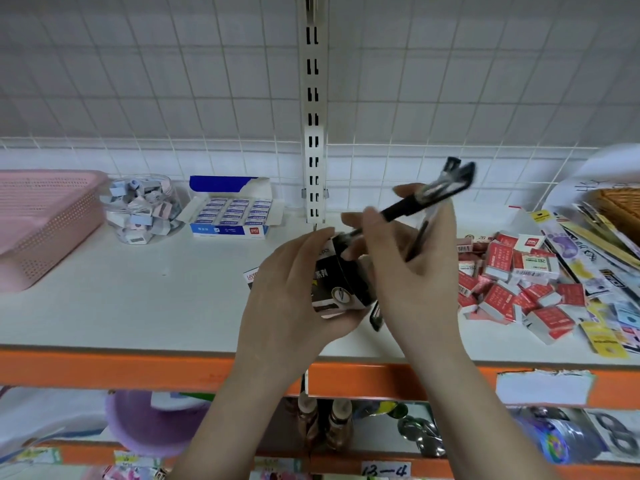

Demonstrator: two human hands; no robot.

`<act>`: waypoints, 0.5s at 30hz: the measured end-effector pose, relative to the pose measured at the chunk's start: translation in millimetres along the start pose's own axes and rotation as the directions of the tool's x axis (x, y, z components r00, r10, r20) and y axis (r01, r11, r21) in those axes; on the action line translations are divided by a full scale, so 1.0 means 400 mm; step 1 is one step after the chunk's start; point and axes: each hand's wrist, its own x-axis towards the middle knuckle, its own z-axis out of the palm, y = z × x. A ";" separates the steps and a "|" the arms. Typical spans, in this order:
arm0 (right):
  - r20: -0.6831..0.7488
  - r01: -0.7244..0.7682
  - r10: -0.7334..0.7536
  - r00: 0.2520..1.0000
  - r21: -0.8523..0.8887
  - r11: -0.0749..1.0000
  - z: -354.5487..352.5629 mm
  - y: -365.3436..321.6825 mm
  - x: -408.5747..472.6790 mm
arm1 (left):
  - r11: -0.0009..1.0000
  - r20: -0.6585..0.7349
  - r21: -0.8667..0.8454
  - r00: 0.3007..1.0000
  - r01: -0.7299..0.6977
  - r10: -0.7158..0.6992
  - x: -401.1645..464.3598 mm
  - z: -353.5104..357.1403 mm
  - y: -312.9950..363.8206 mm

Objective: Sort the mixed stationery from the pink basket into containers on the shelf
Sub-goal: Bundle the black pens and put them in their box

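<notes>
Black pens (426, 197) gripped, right hand (412, 268)

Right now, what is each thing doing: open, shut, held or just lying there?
Left hand: grips the pen box.
Pen box: held, open on top.
Right hand: grips black pens.
Black pens: held, tips toward the box.
Eraser box: lid open.
Pink basket: on the shelf.

"deli" on the eraser box (231, 216); "2B" on a lead packet (536, 263); "13-4" on a shelf tag (385, 471).
</notes>
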 end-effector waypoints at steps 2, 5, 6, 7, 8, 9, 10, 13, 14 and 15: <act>-0.013 0.041 -0.041 0.999 0.005 0.999 0.003 0.005 -0.001 | 1.000 0.005 0.005 1.000 -0.016 0.016 0.004 0.002 0.002; -0.027 0.131 -0.132 0.991 -0.049 0.990 0.005 0.012 0.006 | 0.999 -0.010 0.021 0.999 -0.030 0.030 0.009 -0.001 0.004; -0.027 0.163 -0.166 0.986 -0.092 0.982 0.004 0.010 0.011 | 0.999 -0.010 0.023 0.999 -0.030 0.030 0.009 -0.003 0.004; -0.025 0.161 -0.166 0.986 -0.139 0.977 -0.002 0.010 0.017 | 0.999 -0.004 0.021 1.000 -0.026 0.026 0.010 -0.004 0.004; -0.010 0.119 -0.123 0.992 -0.167 0.979 -0.007 0.008 0.025 | 1.000 0.009 0.015 1.000 -0.015 0.015 0.012 -0.005 0.003; 0.032 0.051 -0.045 0.998 -0.201 0.978 -0.012 0.008 0.034 | 1.000 0.023 0.008 1.000 -0.001 0.000 0.015 -0.006 0.001; 0.108 -0.003 0.033 0.994 -0.266 0.964 -0.016 0.010 0.040 | 1.000 0.036 0.005 0.999 0.013 -0.013 0.018 -0.006 -0.002; 0.172 -0.050 0.108 0.979 -0.312 0.949 -0.027 0.011 0.046 | 1.000 0.040 0.005 0.999 0.028 -0.028 0.022 -0.007 -0.010; 0.122 -0.027 0.060 0.991 -0.254 0.967 -0.029 0.007 0.048 | 0.999 0.033 -0.006 0.998 0.050 -0.050 0.025 -0.010 -0.010; 0.068 0.023 -0.009 0.998 -0.196 0.980 -0.031 0.002 0.049 | 0.998 0.023 -0.014 0.997 0.067 -0.067 0.028 -0.013 -0.011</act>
